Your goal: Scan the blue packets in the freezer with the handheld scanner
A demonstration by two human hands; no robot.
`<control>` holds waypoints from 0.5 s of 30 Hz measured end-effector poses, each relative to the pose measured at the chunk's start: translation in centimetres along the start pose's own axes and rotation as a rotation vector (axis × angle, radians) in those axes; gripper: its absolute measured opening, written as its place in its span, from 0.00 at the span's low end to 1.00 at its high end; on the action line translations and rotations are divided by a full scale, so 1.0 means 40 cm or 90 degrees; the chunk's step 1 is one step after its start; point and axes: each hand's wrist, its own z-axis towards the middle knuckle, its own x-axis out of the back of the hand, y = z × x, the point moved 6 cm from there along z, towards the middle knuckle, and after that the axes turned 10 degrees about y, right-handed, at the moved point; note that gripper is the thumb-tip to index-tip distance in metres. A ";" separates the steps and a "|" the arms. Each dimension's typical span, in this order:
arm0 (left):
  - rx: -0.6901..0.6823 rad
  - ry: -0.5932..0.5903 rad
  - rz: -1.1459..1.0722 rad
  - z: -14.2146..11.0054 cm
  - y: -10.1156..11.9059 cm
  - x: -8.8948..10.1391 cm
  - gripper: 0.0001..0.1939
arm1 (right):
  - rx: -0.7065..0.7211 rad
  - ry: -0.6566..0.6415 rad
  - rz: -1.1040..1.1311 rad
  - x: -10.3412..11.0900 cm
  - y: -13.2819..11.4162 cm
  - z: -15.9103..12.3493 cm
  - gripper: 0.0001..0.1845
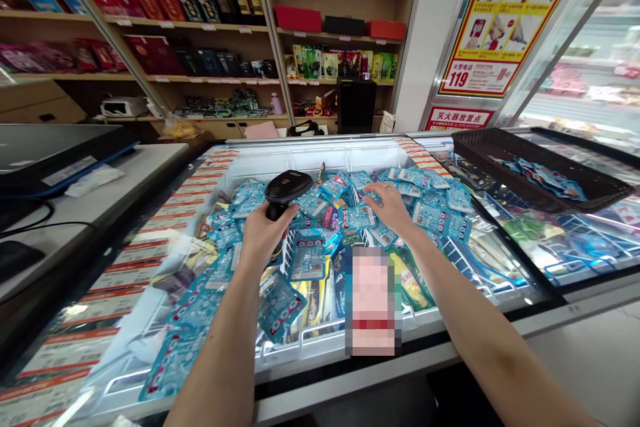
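My left hand [263,232] is wrapped round the handle of a black handheld barcode scanner [289,186], whose wide head faces away over the freezer. Out over the heap of blue packets [420,180], my right hand [389,207] has its fingers apart and slightly bent. Its fingertips are close to a blue packet [361,217]; whether they touch it I cannot tell. More such flat packets lie across the chest freezer's glass and wire baskets, among them one packet [307,257] below the scanner and another packet [281,307] nearer me. A blurred-out rectangular patch hides part of the front.
Price labels [90,307] line the freezer's left side. At right, a dark brown basket [590,154] holds several packets. A grey counter [165,154] with a dark flat device [60,154] stands at left. Shelves [210,24] of bottles and boxes rise behind.
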 end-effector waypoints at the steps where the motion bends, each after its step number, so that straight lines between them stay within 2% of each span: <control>1: 0.000 0.005 -0.001 0.000 -0.001 0.001 0.21 | 0.019 -0.038 0.022 -0.015 -0.018 -0.006 0.14; 5: 0.004 0.010 0.002 0.000 0.000 0.002 0.21 | 0.079 -0.185 0.081 -0.073 -0.088 -0.031 0.15; 10: -0.002 -0.009 0.008 -0.001 0.007 0.002 0.20 | 0.145 -0.320 0.060 -0.137 -0.183 -0.051 0.19; 15: 0.009 -0.016 -0.010 -0.001 0.009 0.003 0.20 | 0.163 -0.372 0.016 -0.178 -0.235 -0.061 0.25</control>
